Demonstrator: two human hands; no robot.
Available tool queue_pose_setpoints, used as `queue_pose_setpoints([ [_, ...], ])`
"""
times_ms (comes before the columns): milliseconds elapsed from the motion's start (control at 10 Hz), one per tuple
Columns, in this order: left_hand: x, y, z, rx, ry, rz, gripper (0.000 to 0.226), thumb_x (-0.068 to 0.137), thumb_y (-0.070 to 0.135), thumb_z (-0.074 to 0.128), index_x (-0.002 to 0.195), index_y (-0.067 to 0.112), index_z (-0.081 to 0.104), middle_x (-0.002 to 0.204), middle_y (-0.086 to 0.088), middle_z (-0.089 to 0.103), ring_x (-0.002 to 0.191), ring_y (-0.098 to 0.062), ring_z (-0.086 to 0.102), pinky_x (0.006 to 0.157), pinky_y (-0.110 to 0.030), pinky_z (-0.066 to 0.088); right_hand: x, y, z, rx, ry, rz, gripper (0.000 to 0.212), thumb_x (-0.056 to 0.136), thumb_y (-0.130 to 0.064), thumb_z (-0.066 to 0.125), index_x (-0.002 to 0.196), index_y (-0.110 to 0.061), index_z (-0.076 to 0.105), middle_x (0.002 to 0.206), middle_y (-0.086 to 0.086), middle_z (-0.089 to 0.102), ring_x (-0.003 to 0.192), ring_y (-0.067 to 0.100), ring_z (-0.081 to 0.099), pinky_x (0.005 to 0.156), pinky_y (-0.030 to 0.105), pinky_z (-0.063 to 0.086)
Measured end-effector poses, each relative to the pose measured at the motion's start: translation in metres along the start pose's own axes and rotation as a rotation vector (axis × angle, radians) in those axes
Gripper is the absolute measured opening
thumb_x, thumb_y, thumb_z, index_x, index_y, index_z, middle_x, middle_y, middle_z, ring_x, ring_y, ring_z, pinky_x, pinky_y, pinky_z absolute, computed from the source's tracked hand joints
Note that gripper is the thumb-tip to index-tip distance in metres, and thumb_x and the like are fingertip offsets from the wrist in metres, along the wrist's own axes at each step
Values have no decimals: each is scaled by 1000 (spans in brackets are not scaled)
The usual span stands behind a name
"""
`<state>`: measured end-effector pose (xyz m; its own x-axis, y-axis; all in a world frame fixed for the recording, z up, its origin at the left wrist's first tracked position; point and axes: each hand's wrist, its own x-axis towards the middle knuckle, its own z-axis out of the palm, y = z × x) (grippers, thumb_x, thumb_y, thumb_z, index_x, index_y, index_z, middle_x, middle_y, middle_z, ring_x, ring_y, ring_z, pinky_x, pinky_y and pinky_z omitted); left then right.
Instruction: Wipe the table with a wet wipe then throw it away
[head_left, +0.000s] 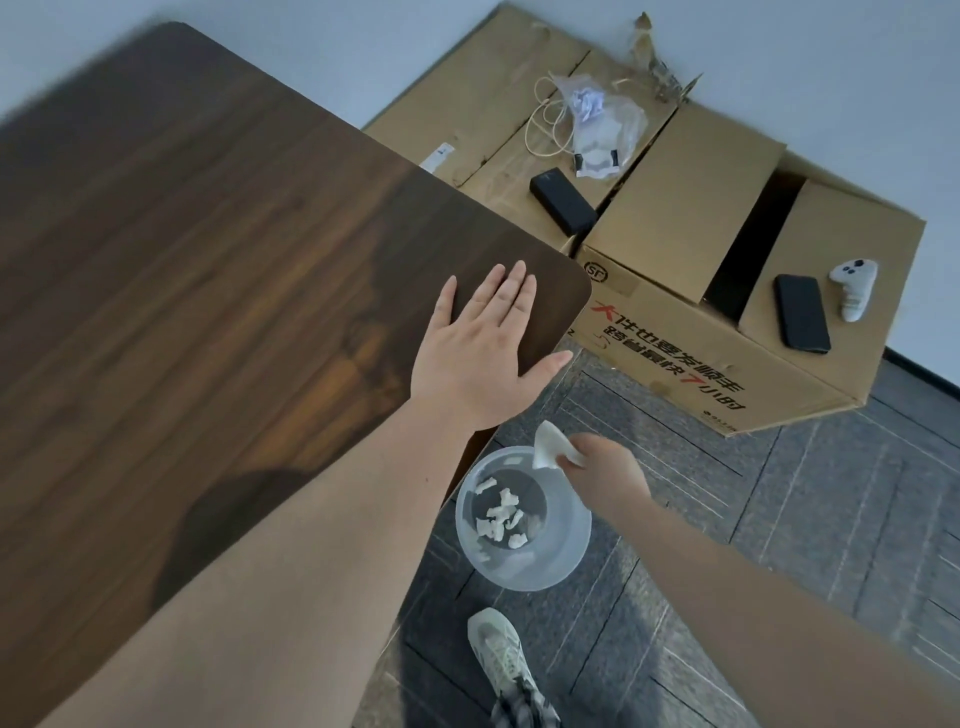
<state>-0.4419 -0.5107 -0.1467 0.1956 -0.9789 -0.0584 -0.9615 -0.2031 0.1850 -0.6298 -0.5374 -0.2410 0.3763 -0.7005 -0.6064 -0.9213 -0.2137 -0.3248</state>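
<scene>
Wipe over the bin, not dropped yet.
Our right hand (602, 467) pinches the wet wipe (553, 447) above the clear bin's (571, 551) 12 o'clock rim; left hand (483, 343) flat, fingers spread, on the table (208, 260) corner. Risk: released this close to the rim, it lands on the floor.

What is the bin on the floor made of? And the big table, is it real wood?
The bin looks like thin, see-through plastic: the floor and crumpled wipes show through its cloudy wall. The table has a dark, matte wood-grain top; streaky grain shows, but it may be veneer or laminate, not solid wood. I can't tell which.
</scene>
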Motion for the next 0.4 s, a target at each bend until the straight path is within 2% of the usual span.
queue_pose_setpoints([
  [100,2,2,2,17,15,2,81,86,72,10,150,22,6,160,5,3,146,-11,-3,119,-46,-3,10,14,40,-33,-92,41,19,98,-17,43,105,-10,59,98,4,62,85,23,58,71,34,50],
  [200,2,1,2,25,24,4,81,87,72,11,150,22,7,160,6,4,146,-10,-1,119,-46,-1,19,32,79,24,-140,88,24,97,-19,47,117,-12,58,106,3,62,91,21,54,79,32,46],
  [300,2,1,3,46,52,7,80,87,71,14,150,22,9,160,6,6,146,-10,1,119,-46,1,31,54,120,17,-212,79,40,94,-32,52,130,-15,48,116,8,61,107,29,58,87,41,50],
  [400,5,3,2,55,20,-9,80,87,70,15,150,22,9,160,6,5,146,-11,1,118,-45,1,41,66,149,-70,-260,51,85,85,-62,52,151,-28,10,157,2,25,141,30,28,109,53,32],
])
